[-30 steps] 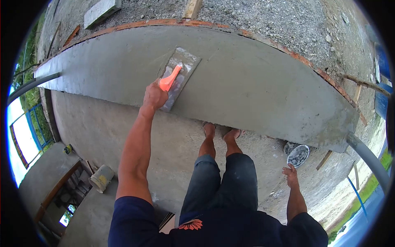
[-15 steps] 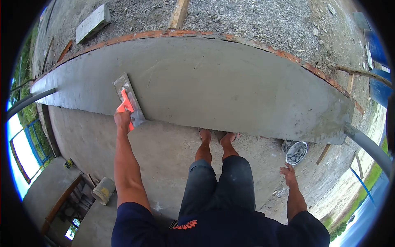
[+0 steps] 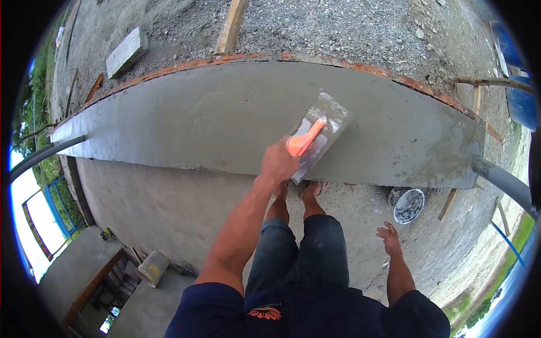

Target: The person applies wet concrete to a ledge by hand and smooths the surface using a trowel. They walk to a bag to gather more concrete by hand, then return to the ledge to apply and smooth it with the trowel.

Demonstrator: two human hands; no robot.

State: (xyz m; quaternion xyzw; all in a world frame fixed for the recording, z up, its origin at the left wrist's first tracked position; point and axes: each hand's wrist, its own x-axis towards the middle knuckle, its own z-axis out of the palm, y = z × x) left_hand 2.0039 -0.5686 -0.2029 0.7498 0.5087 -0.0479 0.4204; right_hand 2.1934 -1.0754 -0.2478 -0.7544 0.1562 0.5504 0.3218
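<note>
My left hand (image 3: 279, 161) is wrapped round the orange handle of a finishing trowel (image 3: 332, 115). Its long metal blade lies tilted across the smooth wet cement strip (image 3: 225, 112), near the middle, with grey smears on its upper face. The blade's lower end reaches the strip's near edge, above my feet. My right hand (image 3: 389, 239) hangs in the air with its fingers loosely bent and apart, holding nothing. Just beyond it, a bucket (image 3: 396, 207) with cement-coated insides stands on the ground by the strip's near edge.
Red-brown edging (image 3: 389, 75) borders the strip's far side, with gravel (image 3: 338, 34) beyond. A concrete block (image 3: 127, 52) and a wooden board (image 3: 230, 28) lie there. Grey pipes rise at the left (image 3: 48, 151) and right (image 3: 504, 183). Blue barrels (image 3: 521, 107) stand far right.
My left hand has swept the trowel rightward along the cement, from the left part to the middle, and the blade's tilt has flipped. My right hand has moved slightly left, staying open.
</note>
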